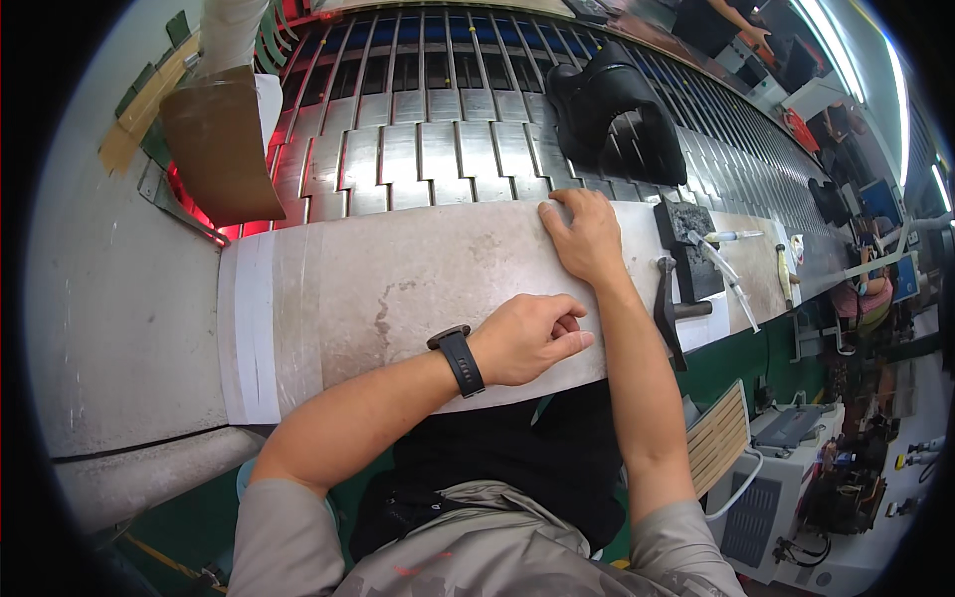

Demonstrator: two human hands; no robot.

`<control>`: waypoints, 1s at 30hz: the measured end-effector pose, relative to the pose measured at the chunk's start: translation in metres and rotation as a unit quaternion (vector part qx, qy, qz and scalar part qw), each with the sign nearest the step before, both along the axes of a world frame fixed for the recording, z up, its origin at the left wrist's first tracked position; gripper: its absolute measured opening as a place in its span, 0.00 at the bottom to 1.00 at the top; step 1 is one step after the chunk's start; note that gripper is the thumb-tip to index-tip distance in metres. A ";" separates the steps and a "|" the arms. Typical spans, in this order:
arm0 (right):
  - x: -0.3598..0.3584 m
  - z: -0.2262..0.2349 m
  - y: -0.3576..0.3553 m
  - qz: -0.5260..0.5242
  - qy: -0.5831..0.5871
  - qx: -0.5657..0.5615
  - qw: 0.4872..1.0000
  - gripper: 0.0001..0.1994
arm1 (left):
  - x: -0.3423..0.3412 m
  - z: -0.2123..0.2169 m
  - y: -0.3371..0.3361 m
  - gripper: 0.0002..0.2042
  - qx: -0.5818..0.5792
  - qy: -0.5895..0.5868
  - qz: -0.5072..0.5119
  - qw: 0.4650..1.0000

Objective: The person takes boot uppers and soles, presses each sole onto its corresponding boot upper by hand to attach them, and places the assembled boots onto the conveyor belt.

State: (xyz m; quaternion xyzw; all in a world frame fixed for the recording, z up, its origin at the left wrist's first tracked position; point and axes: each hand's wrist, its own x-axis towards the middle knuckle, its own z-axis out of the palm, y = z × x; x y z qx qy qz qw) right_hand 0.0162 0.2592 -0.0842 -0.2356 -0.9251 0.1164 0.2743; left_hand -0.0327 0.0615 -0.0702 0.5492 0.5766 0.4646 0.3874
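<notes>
A: Status of both hands at this point?

B: Left hand [527,338] lay on the tabletop [398,279], fingers curled into a loose fist, nothing in its grip. A black watch [458,360] sat on that wrist. Right hand [587,237] was laid flat, fingers spread, fingertips at the far edge of the tabletop where it met the conveyor [438,149]. Grip released; it held nothing.

A: Nearest item?

B: Black shoe [619,114], resting on the conveyor slats just beyond the right hand's fingertips, slightly to the right. Near, not touching. Approx. one short reach fwd.

A: Recommended method for the pick-up?

B: Judgement only: lift the right hand over the tabletop edge, take the shoe around its body, not by a loose edge. Keep the left hand planted as a brace. Avoid dragging across the slat gaps.

A: Tools within reach?

B: To the right of the right forearm: a hammer [668,310], a dark block [686,249], and thin pen-like tools [731,274]. All apart from both hands, none gripped.

A: Hazards?

B: Possibly knocking the hammer w/ the right elbow on pull-back. Keep the arm path straight.
</notes>
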 end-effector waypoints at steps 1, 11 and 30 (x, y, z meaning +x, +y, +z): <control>0.000 0.000 -0.001 0.000 0.000 0.000 1.000 0.17 | 0.000 0.000 -0.001 0.18 0.002 0.003 -0.001 1.000; -0.003 0.000 -0.003 0.002 0.001 -0.017 1.000 0.19 | -0.003 -0.001 -0.003 0.18 0.010 0.013 -0.006 1.000; -0.009 -0.003 -0.008 -0.002 -0.005 -0.018 1.000 0.18 | -0.009 0.000 -0.010 0.18 0.002 0.006 -0.010 1.000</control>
